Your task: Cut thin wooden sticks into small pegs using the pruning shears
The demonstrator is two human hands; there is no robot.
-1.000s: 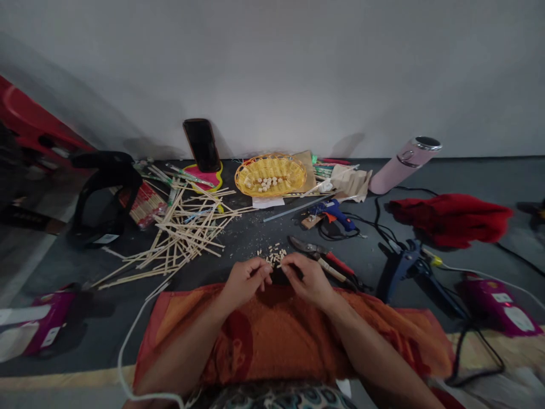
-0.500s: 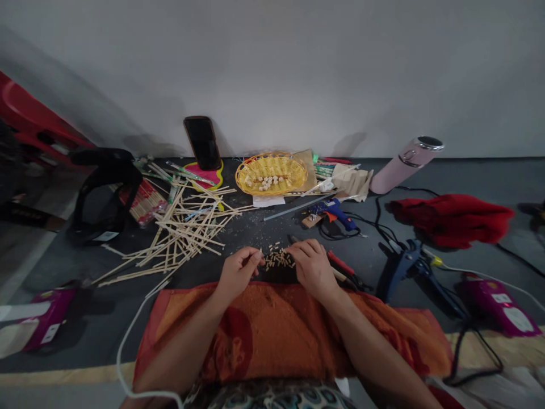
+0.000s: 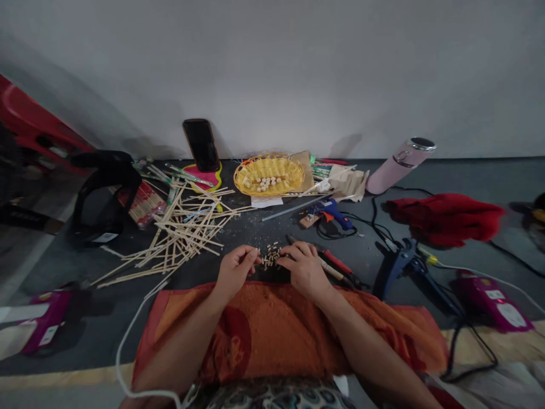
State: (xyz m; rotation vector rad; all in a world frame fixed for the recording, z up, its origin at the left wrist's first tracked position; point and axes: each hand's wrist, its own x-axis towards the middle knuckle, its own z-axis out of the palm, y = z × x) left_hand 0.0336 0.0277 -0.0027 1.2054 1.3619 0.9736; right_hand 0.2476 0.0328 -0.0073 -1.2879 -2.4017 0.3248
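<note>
A small pile of cut wooden stick pieces [image 3: 269,261] lies on the dark table between my hands. My left hand [image 3: 234,272] is closed at the pile's left edge, thumb and forefinger pinched; a tiny pale piece seems to show at their tips. From the right, my right hand [image 3: 305,271] reaches over the pile with fingers apart and tips at the pieces, holding nothing I can see. Partly behind that hand are red-handled pliers [image 3: 338,262]. Beyond the pile, a yellow woven basket [image 3: 249,176] contains several small pale pieces.
Long wooden sticks [image 3: 187,233] are heaped on the left. A blue glue gun [image 3: 334,213], a blue cutter tool [image 3: 398,267], a red cloth [image 3: 447,218] and a pink flask [image 3: 395,170] are on the right. A phone [image 3: 201,145] leans at the wall. An orange towel [image 3: 276,329] lies in front.
My right hand has shifted left onto the pile, its fingers now further spread, uncovering more of the pliers. My left hand stays pinched in nearly the same place. The view has moved slightly.
</note>
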